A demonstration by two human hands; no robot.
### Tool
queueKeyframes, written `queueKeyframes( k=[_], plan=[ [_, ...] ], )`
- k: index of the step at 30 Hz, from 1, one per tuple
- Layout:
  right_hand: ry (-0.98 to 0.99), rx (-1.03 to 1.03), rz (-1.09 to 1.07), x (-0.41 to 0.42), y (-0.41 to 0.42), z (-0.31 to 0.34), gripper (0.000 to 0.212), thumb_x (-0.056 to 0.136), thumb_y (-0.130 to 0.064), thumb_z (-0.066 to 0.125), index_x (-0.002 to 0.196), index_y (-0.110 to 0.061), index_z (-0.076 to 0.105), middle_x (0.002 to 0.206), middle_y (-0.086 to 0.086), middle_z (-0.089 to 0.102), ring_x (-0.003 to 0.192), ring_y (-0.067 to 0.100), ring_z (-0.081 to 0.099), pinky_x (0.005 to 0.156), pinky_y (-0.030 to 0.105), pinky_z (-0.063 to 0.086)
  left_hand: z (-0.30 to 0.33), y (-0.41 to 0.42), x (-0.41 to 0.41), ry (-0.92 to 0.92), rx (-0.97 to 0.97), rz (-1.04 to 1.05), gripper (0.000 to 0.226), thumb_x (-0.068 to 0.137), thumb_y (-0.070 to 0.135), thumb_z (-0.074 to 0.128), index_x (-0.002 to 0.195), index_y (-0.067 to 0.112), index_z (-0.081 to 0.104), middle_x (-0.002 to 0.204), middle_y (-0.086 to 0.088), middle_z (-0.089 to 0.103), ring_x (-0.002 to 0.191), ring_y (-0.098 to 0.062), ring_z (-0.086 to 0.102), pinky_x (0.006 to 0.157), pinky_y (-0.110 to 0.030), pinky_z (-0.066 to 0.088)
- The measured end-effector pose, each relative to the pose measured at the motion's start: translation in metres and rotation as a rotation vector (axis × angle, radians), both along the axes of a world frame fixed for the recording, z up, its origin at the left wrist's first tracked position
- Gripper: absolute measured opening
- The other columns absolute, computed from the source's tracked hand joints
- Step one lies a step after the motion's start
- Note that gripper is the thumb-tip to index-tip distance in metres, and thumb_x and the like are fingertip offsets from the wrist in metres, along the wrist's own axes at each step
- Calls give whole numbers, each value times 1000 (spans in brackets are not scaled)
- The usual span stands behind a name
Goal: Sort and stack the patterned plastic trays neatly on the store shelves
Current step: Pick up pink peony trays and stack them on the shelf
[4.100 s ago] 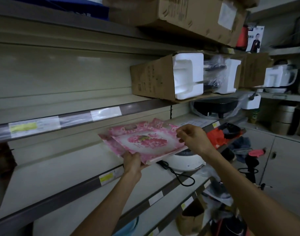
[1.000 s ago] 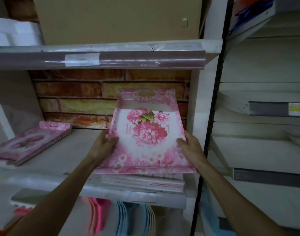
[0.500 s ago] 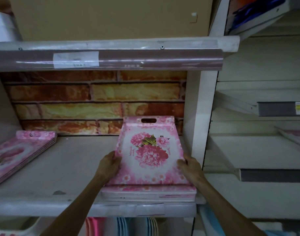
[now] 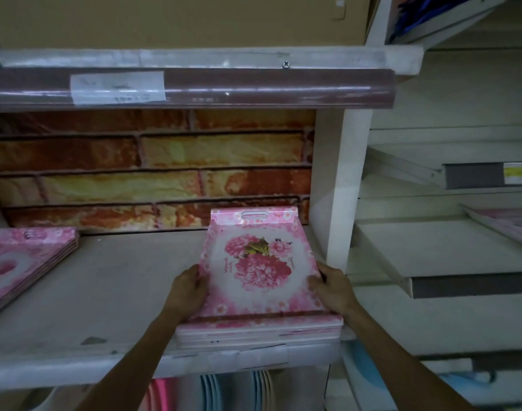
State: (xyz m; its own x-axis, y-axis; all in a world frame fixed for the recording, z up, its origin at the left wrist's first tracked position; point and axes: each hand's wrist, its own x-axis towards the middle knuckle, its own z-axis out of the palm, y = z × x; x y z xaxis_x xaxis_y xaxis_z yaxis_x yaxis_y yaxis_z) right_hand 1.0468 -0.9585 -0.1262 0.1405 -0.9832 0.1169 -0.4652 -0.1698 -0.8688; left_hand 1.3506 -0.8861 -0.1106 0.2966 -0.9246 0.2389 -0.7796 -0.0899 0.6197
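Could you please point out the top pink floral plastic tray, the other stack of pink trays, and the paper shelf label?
Top pink floral plastic tray [image 4: 258, 268]: head view, on its printed peony.
Other stack of pink trays [image 4: 25, 256]: head view, on the top tray's face.
Paper shelf label [image 4: 117, 87]: head view, on its middle.

A shop: shelf rails carry price labels.

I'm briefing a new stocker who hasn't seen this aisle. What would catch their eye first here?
The pink floral tray in the middle, held at its sides by the left hand and right hand atop a stack of matching trays at the shelf's right end. Behind it, the orange brick-pattern backing; at far left, a second pink stack.
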Motion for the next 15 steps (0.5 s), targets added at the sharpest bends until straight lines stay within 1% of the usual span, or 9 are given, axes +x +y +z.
queueKeyframes(
  k=[2,5,6,8,9,10,11,13,15],
  plan=[
    [19,1,-3,0,-2,0,34,93,-12,53,124,-16,63,97,-1,70,68,-3,62,49,3,44,2,0,0,-14,16,6,27,100,17,47,112,-2,62,108,-24,70,102,-38,64,87,-38,47],
    [43,33,-10,1,-4,1,35,93,-14,54,127,-13,59,104,2,69,69,0,63,48,5,45,4,-3,0,-12,61,16,31,100,20,46,118,-2,59,113,-24,68,103,-38,64,90,-39,49],
    [59,41,-12,0,-4,3,36,93,-16,55,129,-11,56,109,4,69,72,3,64,50,7,46,5,-4,0,0,68,16,31,100,20,47,120,-1,57,114,-23,68,100,-37,65,88,-38,51],
    [52,54,-37,-3,-2,10,43,93,-20,59,134,-8,49,121,10,68,86,14,67,64,13,50,9,-2,-1,60,67,-2,35,98,19,50,128,2,50,115,-20,68,83,-30,68,75,-32,53],
    [35,44,-67,-8,1,15,45,93,-22,61,134,-7,49,122,10,67,93,18,66,70,16,51,12,-1,-1,78,38,-15,39,97,17,53,133,3,46,115,-20,67,77,-27,67,71,-29,52],
    [27,6,-99,-14,5,21,40,93,-22,61,129,-7,53,118,9,68,97,20,65,74,18,50,14,-1,-1,71,-24,-27,43,95,14,57,134,1,46,116,-22,66,79,-29,67,73,-30,52],
    [31,-48,-120,-21,9,29,31,93,-20,61,121,-8,60,111,6,69,99,20,65,76,17,50,17,-1,-1,49,-105,-36,42,92,9,61,132,-1,51,117,-25,65,87,-34,67,79,-35,52],
    [42,-138,-109,-37,21,44,17,92,-15,60,106,-9,69,98,0,68,97,19,66,80,20,51,24,-2,-3,23,-241,-64,33,90,4,61,123,-2,60,119,-25,64,95,-38,66,84,-40,53],
    [1,-184,-85,-55,35,55,12,93,-11,59,96,-6,70,90,4,70,85,18,69,77,25,55,34,-1,-12,53,-320,-130,26,93,5,59,118,5,64,116,-17,67,87,-28,67,77,-29,55]
  ],
)
